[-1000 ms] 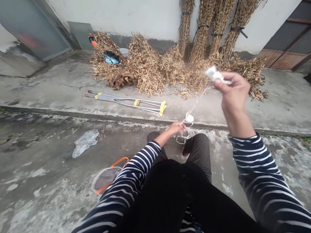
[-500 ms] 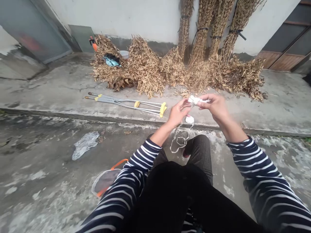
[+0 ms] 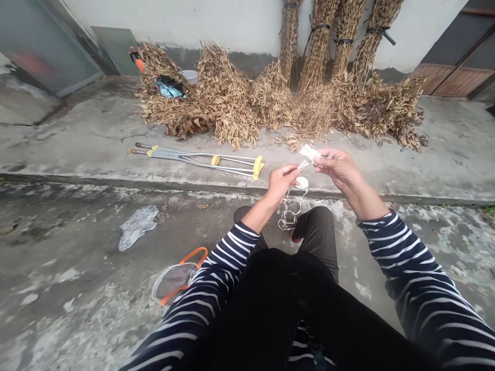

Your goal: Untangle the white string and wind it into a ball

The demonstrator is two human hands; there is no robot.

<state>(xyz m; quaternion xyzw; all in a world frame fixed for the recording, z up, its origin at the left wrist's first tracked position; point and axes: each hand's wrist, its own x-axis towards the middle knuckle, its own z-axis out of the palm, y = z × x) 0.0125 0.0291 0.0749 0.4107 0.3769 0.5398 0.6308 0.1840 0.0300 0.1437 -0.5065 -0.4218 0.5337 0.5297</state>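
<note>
My right hand (image 3: pixel 335 165) pinches a small piece folded from flat white strips (image 3: pixel 309 152), whose flat ends stick out to the left past the fingertips. My left hand (image 3: pixel 281 181) has thumb and forefinger closed on a thin white strip that runs up to that piece. Just under the left fingertips is a round white coil (image 3: pixel 302 183); whether the lower fingers hold it, I cannot tell. From the coil a thin white cord (image 3: pixel 288 219) dangles in loops between my knees.
A pair of crutches (image 3: pixel 201 159) lies on the raised concrete step (image 3: pixel 77 149). Dried plants (image 3: pixel 228 103) are heaped along the wall, with tied bundles (image 3: pixel 319 46) standing upright. On the lower ground lie a clear plastic bag (image 3: pixel 138 226) and a mesh bag with orange handles (image 3: pixel 174 282).
My left hand has moved slightly down and away from the folded piece, drawing a strip out straight. The folded piece is turned and shows flatter. The dangling cord has swung a little.
</note>
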